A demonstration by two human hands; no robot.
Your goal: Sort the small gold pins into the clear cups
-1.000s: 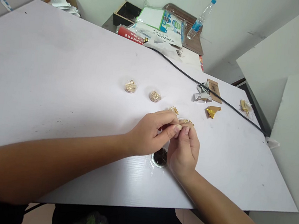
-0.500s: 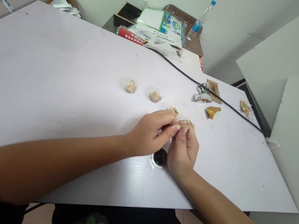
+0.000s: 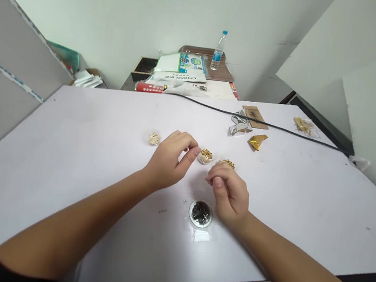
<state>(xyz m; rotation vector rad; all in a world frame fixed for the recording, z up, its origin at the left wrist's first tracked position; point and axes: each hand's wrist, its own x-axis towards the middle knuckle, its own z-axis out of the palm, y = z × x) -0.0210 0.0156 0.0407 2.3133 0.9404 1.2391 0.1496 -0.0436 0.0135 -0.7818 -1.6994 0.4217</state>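
Head view: left hand (image 3: 168, 161) pinches thumb to fingertips at a small clear packet of shiny gold pins (image 3: 205, 155), lying on the matte white table (image 3: 72, 146) at its 3 o'clock. Right hand (image 3: 229, 192) curls closed; whether it grips anything cannot be told. Round black-filled cup (image 3: 200, 213) sits at its 8 o'clock.

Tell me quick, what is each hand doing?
Left hand: fingers curled, pinching by the small gold pile; a held piece cannot be told.
Right hand: loosely curled, thumb to fingertips; contents cannot be told.
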